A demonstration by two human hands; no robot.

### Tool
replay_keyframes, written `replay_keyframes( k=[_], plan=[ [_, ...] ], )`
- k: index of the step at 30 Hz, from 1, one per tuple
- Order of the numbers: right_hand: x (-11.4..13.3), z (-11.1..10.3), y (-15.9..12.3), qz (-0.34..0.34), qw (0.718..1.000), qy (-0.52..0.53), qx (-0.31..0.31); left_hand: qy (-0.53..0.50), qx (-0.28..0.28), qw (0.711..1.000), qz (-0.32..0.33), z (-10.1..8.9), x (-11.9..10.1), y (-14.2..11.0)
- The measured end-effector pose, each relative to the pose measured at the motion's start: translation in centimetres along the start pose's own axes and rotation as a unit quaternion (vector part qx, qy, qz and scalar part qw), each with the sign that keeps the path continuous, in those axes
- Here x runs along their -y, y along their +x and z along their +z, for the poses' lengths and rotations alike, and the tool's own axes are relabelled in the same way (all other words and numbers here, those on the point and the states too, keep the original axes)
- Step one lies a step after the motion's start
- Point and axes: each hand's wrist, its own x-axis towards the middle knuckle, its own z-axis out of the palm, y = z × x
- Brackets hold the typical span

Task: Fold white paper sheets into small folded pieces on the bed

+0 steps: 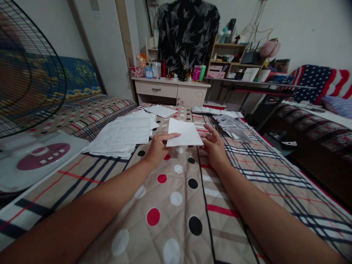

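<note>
A blank white sheet of paper (187,132) is held just above the bedspread, tilted toward me. My left hand (158,147) grips its left corner, thumb on top and the other fingers underneath. At the sheet's right edge is my right hand (214,146), its fingers apart and the index finger raised. Some of those fingertips reach the edge; whether they press on it I cannot tell. Left of the sheet lies a loose pile of printed papers (123,132), with another white sheet (161,110) beyond it. To the right, a fanned stack of grey-white slips (233,128) rests on the bedspread.
The quilted bedspread (176,216) has dots and plaid stripes. A fan (33,73) stands close on the left above a white plastic-covered item (44,157). A folded white strip (217,111) lies at the far edge, before a cluttered dresser (165,90).
</note>
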Motion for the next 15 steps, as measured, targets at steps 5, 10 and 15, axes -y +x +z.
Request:
replay_keyframes(
  k=[5,10,15],
  plan=[
    [0.3,1.1,-0.8,-0.033,0.994,-0.073,0.073,0.013,-0.015,1.0,-0.014,0.2,-0.1,0.0],
    [0.1,0.9,-1.0,-0.058,0.98,-0.165,0.092,-0.011,-0.025,0.999,-0.042,0.5,0.7,0.2],
    [-0.5,0.2,-0.7,-0.01,0.974,-0.203,0.099,0.001,0.016,0.996,-0.091,0.2,1.4,0.4]
  ],
)
